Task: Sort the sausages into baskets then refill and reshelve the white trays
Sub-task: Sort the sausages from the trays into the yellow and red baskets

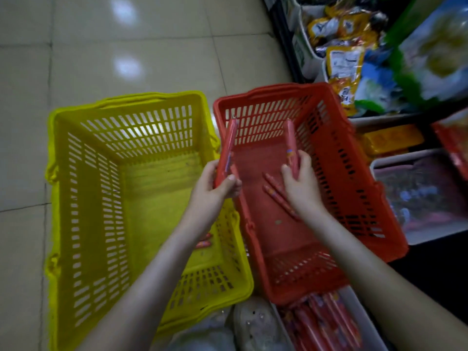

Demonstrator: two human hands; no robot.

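A yellow basket (83, 198) and a red basket (354, 173) stand side by side on the floor. My left hand (212, 191) grips a red sausage (228, 145) over the gap between them. My right hand (300, 183) grips another red sausage (291, 145) above the red basket. Two sausages (276, 191) lie on the red basket's bottom. A few sausages (203, 241) lie in the yellow basket, partly hidden by my left forearm. A white tray (364, 323) with several red sausages (326, 323) sits just in front of the red basket.
Shelving on the right holds a tray of yellow snack packets (344, 59), a large green bag (435, 51) and a lower white tray (417, 196) of packaged goods. Tiled floor (126, 46) stretches to the left and behind the baskets.
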